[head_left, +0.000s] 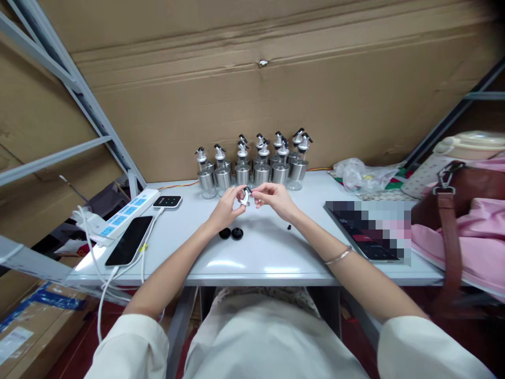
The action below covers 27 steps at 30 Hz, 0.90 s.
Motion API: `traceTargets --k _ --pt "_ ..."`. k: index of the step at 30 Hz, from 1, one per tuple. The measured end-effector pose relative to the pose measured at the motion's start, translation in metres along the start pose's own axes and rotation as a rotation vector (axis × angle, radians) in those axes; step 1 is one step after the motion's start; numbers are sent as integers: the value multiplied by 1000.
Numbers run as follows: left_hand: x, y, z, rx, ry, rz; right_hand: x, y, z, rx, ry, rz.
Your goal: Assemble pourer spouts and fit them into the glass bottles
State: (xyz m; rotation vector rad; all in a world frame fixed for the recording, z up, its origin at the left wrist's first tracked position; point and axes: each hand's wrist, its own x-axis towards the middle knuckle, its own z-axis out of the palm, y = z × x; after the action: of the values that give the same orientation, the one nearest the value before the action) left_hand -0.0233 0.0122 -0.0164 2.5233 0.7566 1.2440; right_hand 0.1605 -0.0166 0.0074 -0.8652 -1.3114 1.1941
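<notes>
Above the middle of the table, my left hand (228,208) pinches a silver-white pourer top (245,198) with a black flip lever. My right hand (276,199) closes its thumb and forefinger at the lever's right end; whether a small part sits between those fingertips I cannot make out. Below my left hand, two round black caps (237,233) lie side by side on the tabletop. A tiny black piece (289,227) rests under my right wrist. Behind both hands stand several glass-and-steel oil bottles (261,172), each upright with a similar pourer top on it.
On the left of the white table (260,258) are a power strip (128,216), a phone (130,241), a small black device (168,202) and white cables. To the right lie a tablet (355,231), a plastic bag (355,175) and a pink bag with a brown strap (450,231). Cardboard (252,100) walls the back.
</notes>
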Motion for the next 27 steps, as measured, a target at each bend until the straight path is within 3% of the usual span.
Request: traceTargets --k 7,12,19,23,27 --pt "0 1 0 109 -99 -135 1 3 -3 211 -55 121" --pt "2 8 -5 237 -160 -113 1 -2 -4 278 -93 242" --pt "3 8 -5 300 -197 -52 -1 -9 -3 254 -138 241" --pt "3 8 -5 286 -203 -42 -1 -8 -7 277 -165 331" --pt "3 11 -4 274 -222 -48 -1 -4 -11 348 -284 413"
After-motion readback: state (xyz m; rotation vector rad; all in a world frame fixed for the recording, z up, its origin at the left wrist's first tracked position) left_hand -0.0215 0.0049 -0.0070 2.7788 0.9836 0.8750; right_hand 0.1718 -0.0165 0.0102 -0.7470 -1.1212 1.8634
